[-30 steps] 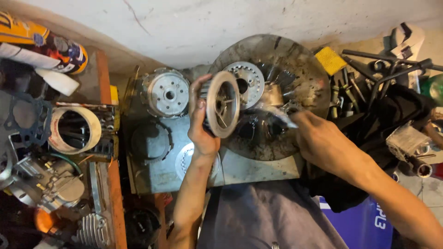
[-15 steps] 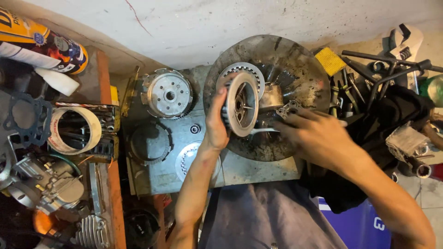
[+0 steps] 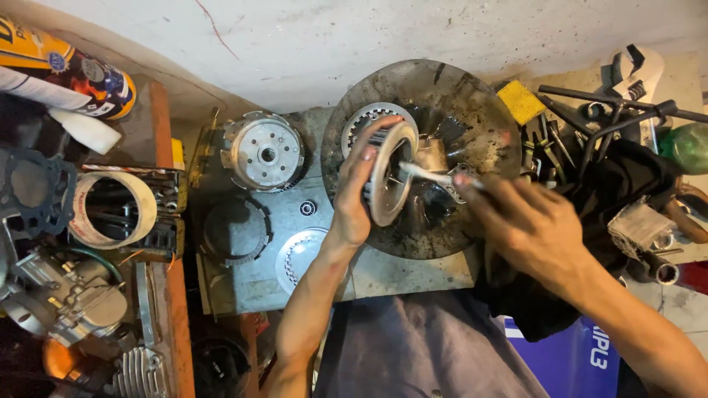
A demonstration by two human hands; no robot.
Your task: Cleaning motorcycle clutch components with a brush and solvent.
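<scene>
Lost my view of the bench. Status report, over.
Left hand grips clutch disc upright over round pan. Right hand works thin brush against it. Nothing between them.

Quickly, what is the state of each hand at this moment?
Left hand: closed on a round metal clutch plate, held on edge over the round metal pan.
Right hand: closed on a thin white brush, tip at the plate.

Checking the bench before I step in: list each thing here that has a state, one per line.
left hand: gripping the round metal plate, held on edge over the pan
right hand: holding a thin pale tool against the plate
round metal pan: dirty, parts inside
clutch basket: lying flat, untouched
tape roll: resting on the engine part
</scene>
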